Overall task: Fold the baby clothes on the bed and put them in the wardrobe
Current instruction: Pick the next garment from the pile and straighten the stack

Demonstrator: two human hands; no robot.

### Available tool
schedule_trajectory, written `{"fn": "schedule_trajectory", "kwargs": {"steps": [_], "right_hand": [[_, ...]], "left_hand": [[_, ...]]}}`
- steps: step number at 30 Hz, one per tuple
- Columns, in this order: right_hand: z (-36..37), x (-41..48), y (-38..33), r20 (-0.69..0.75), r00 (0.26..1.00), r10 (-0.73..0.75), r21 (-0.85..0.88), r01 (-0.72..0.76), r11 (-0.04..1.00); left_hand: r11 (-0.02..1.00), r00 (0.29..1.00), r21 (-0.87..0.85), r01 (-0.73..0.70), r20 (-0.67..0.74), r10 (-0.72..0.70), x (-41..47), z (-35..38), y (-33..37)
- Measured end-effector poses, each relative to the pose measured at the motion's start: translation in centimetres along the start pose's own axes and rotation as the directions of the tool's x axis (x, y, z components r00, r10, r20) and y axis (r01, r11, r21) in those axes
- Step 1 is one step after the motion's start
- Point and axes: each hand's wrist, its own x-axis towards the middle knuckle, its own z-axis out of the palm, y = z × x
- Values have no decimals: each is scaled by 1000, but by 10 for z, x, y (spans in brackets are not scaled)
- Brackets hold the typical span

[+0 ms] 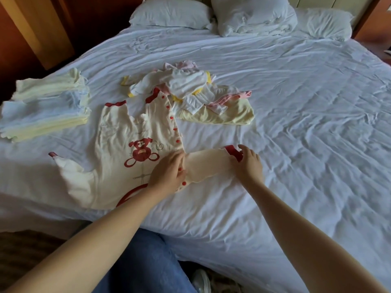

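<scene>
A cream, soft-knit baby romper with red snaps, red cuffs and a red mouse print lies spread flat on the wrinkled white sheet of the bed. Most of its body stretches away from the left hand on that hand's outer side. The left hand rests on the snap placket where the near sleeve joins the body, fingers laid fairly flat and pressing the cloth down rather than gripping it. The sleeve runs straight across the gap between the two hands. At its far end the right hand has thumb and fingers curled around the red cuff, pinching it. Beyond both sets of fingertips sits a loose heap of white, pink and yellow baby clothes, unfolded. Well out past the left hand's outer side is a neat stack of pale yellow and blue folded cloths. The romper looks light, limp and quick to crease, with nothing stiff in it, so it will likely sag and bunch if lifted by one point. The cuff and the shoulder seam seem the sound places to hold: the seam pinned as a hinge, the cuff carried over onto the chest.
</scene>
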Motion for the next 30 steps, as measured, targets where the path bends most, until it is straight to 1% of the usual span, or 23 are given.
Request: {"fn": "schedule_trajectory", "kwargs": {"steps": [2, 3, 5, 7, 10, 16, 19, 21, 23, 24, 25, 27, 28, 29, 30], "right_hand": [[5, 2, 2, 7, 999, 36, -29, -36, 999], [8, 2, 3, -11, 999, 42, -43, -42, 998], [14, -2, 4, -92, 996, 5, -77, -12, 997], [21, -6, 5, -165, 986, -39, -107, 22, 994], [28, -8, 7, -212, 974, -77, -124, 51, 991], [33, -6, 14, -256, 957, -135, -77, 119, 990], [31, -4, 12, -225, 963, -146, -99, 127, 987], [25, 0, 6, -182, 980, -80, -50, 72, 996], [17, 1, -6, -144, 989, 10, 121, 8, 993], [13, 1, -16, -143, 989, 26, 209, 4, 978], [10, 0, -27, -150, 988, 21, 269, 21, 963], [7, -4, -55, -159, 987, -28, 330, 80, 941], [5, -7, -70, -162, 985, -61, 348, 115, 930], [5, -11, -85, -162, 982, -95, 363, 149, 920], [5, -16, -100, -157, 978, -135, 381, 186, 906]], "left_hand": [[989, 994, 146, -6, 105, -10, 0, 11, -5], [977, 992, 213, -16, 129, -12, 0, 15, -8], [960, 992, 279, -9, 123, -26, -1, 22, -10], [953, 993, 302, -5, 110, -29, -2, 26, -8], [948, 995, 317, -12, 94, -19, -3, 31, -12], [940, 998, 338, -36, 64, 14, -3, 38, -17], [937, 994, 348, -19, 110, -21, -1, 36, -14], [935, 985, 354, -2, 164, -60, 2, 33, -12], [931, 971, 364, 9, 220, -95, 5, 32, -12], [931, 963, 364, 14, 247, -111, 7, 31, -12], [939, 954, 342, 22, 275, -122, 9, 28, -12], [981, 934, 191, 40, 343, -105, 14, 9, -5], [995, 922, 79, 68, 376, -93, 16, -5, 0], [991, 910, -49, 124, 403, -94, 15, -21, 5], [947, 909, -216, 237, 394, -138, 15, -35, 7]]}}
